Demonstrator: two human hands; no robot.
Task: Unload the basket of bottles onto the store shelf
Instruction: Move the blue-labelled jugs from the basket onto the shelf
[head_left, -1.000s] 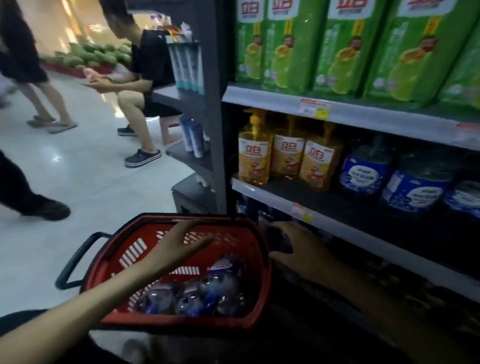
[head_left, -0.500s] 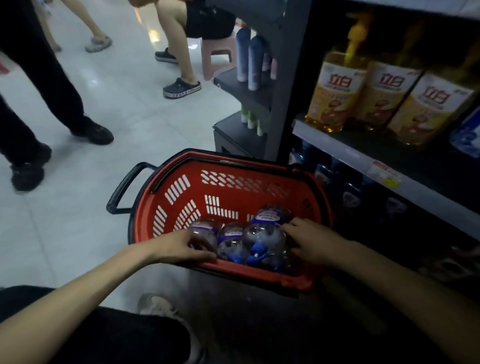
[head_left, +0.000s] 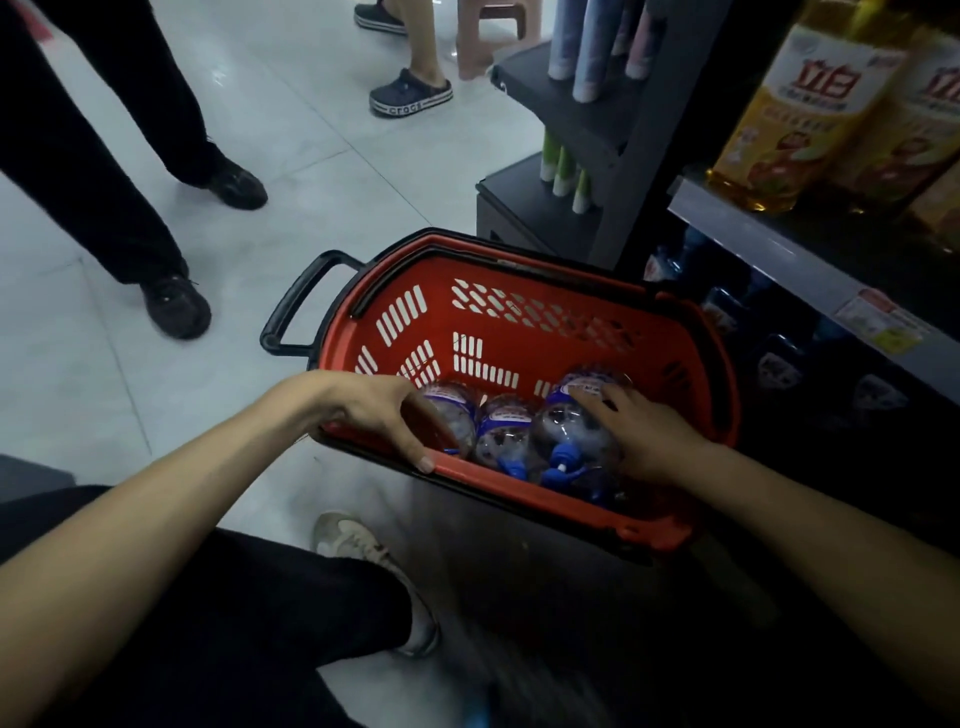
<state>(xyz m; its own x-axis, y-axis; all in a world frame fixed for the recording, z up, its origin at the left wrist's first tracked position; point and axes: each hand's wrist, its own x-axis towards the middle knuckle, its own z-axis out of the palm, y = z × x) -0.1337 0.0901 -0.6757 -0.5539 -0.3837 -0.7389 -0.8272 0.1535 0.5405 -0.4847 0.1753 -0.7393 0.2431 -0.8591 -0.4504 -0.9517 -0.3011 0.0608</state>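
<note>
Bottles (head_left: 506, 434) in basket (head_left: 519, 322); R fingers (head_left: 597, 404) atop rightmost (head_left: 563, 436), L fingers (head_left: 413, 444) by leftmost (head_left: 458, 415).

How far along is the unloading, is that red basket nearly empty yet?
Done: most of the basket is bare; what went onto the shelf cannot be told. In hand: the right hand rests on the rightmost bottle, and the left hand reaches the leftmost bottle. Left: at least three bottles lie in the basket, none lifted yet.
</note>
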